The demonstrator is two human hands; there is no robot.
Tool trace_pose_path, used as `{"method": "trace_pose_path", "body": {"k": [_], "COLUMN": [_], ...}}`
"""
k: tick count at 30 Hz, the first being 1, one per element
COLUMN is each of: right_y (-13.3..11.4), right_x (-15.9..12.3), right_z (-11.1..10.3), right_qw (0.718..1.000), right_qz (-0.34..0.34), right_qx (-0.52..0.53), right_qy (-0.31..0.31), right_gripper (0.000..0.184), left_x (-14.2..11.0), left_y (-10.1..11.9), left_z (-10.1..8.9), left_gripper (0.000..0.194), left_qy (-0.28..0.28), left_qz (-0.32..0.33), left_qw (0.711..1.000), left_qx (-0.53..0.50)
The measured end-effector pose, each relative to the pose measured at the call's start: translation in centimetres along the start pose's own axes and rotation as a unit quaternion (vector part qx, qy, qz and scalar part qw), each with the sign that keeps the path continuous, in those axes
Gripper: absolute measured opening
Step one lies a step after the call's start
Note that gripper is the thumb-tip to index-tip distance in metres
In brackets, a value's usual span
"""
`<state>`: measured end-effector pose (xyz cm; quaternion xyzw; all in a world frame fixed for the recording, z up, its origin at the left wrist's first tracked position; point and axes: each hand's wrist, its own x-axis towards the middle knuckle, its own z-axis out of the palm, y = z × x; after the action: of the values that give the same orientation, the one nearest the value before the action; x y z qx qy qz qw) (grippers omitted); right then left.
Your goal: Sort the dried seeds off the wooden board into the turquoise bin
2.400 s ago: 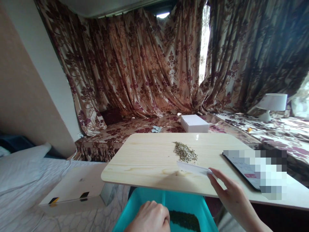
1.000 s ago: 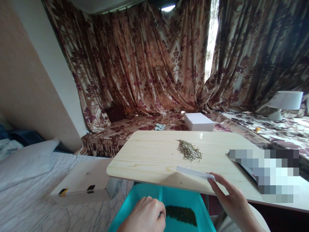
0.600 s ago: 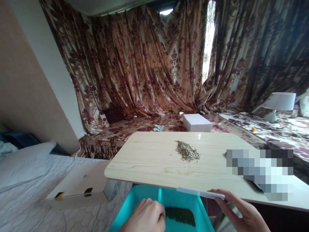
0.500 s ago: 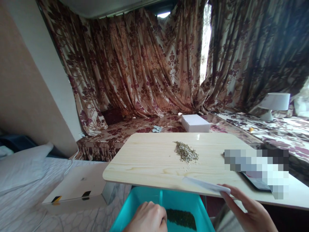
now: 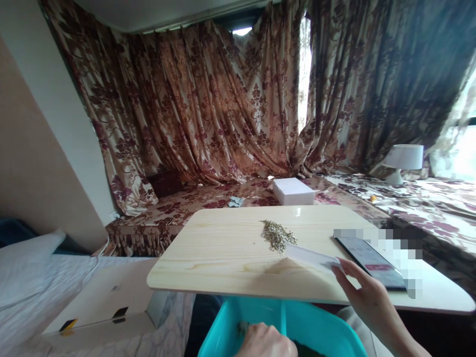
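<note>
In the head view, patterned curtains (image 5: 208, 99) hang behind a pale wooden worktop (image 5: 208, 253). The right hand's (image 5: 366, 290) grip pinches a white strip (image 5: 310, 257) at the near edge of a seed pile (image 5: 277, 236). The left hand (image 5: 266, 342) is over a turquoise bin (image 5: 316, 322), its grip hidden.

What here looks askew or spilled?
The brown floral fabric curtain sags unevenly at its top, baring a bright gap. Small greenish-brown grains lie loose on the pale wooden tabletop, resembling a spill, though perhaps deliberately placed.
</note>
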<state>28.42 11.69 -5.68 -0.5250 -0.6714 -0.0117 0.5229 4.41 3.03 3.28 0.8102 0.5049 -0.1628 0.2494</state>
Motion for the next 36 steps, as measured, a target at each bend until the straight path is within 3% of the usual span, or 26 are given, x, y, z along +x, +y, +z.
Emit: {"method": "trace_pose_path", "body": {"k": [4, 9, 15, 21, 27, 32, 36], "right_y": [-0.5, -0.2, -0.7, -1.0, -0.4, -0.9, -1.3], "right_x": [0.3, 0.1, 0.0, 1.5, 1.3, 0.7, 0.8], "right_z": [0.1, 0.1, 0.0, -0.2, 0.2, -0.2, -0.6], "right_qw": [0.999, 0.998, 0.996, 0.990, 0.990, 0.990, 0.988], "right_qz": [0.002, 0.004, -0.002, -0.012, -0.015, -0.013, -0.018], "right_qx": [0.011, 0.021, 0.028, 0.037, 0.043, 0.042, 0.043], "right_qy": [-0.033, -0.052, -0.082, -0.132, -0.130, -0.138, -0.149], "right_gripper": [0.031, 0.032, 0.035, 0.037, 0.037, 0.039, 0.039], "left_x": [1.5, 4.0, 5.4, 5.7, 4.2, 2.8, 2.4], "left_y": [1.0, 1.1, 1.7, 2.7, 3.8, 3.1, 2.6], "left_z": [0.6, 2.3, 3.0, 2.8, 3.9, 4.6, 5.0], "left_gripper": [0.038, 0.029, 0.025, 0.024, 0.030, 0.033, 0.034], "left_qy": [0.003, 0.053, 0.062, 0.060, 0.089, 0.117, 0.099], "left_qz": [0.024, 0.116, 0.146, 0.117, 0.016, 0.046, 0.055], "left_qw": [0.999, 0.991, 0.986, 0.991, 0.995, 0.992, 0.993], "left_qx": [0.035, 0.029, 0.052, 0.036, 0.053, 0.014, -0.021]}}
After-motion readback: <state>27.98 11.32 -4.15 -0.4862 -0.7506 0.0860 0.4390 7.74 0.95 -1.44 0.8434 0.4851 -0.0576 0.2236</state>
